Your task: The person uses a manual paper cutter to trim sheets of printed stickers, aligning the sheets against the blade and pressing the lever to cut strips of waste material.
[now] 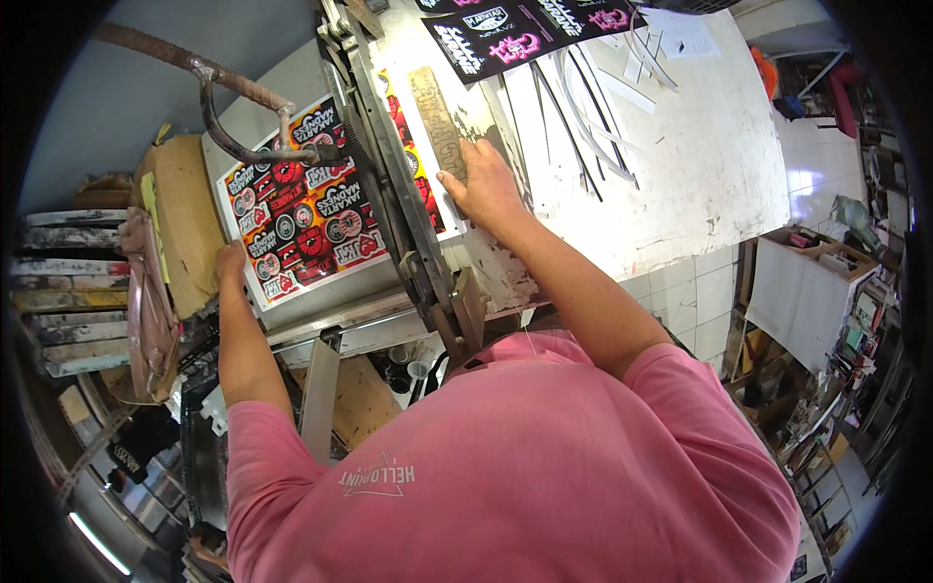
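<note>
A printed sticker sheet in red, orange and black lies under the long dark metal bar of a paper cutter. Part of the sheet shows as a narrow strip on the bar's right side. At the sheet's lower left edge, my left hand is closed with its fingers on the margin. My right hand lies open beyond the bar, thumb toward the sheet's right edge and fingertips by a worn wooden strip. A bent rusty handle reaches over the sheet from the upper left.
Thin black and white offcuts lie scattered on the white tabletop. Black sheets with pink and white prints rest at the far side. Cardboard and stacked frames stand at the left, a white cabinet at the right.
</note>
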The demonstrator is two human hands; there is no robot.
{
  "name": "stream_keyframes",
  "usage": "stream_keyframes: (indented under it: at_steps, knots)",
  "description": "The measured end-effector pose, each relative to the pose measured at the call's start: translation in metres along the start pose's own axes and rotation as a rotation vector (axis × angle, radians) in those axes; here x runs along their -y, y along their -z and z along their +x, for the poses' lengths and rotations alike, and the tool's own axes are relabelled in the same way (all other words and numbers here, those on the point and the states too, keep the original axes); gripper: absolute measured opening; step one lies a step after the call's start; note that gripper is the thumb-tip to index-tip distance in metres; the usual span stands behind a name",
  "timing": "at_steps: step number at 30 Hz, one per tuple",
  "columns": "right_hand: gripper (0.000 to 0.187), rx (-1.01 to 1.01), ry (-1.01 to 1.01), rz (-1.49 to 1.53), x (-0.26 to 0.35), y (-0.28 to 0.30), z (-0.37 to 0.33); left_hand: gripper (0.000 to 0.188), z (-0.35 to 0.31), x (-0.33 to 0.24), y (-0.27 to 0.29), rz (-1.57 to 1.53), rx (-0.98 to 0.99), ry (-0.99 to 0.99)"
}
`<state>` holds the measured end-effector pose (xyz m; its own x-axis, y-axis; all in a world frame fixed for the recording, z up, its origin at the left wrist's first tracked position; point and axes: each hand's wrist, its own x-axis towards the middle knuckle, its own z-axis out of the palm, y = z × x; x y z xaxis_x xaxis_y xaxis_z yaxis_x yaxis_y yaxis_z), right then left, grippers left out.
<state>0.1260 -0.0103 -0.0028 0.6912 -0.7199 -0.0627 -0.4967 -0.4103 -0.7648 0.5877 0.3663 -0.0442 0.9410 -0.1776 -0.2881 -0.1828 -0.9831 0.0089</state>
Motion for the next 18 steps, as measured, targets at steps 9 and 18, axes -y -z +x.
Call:
stream_keyframes:
  at_steps: [9, 18]
  knots:
    - [0.057, 0.028, 0.019, -0.023, -0.002, -0.002, 0.001, 0.057, -0.001, 0.013, -0.001, -0.044, -0.033, 0.011]
    - [0.065, 0.003, 0.049, -0.061, -0.01, -0.004, -0.004, 0.056, -0.005, -0.009, -0.006, 0.064, -0.012, -0.116]
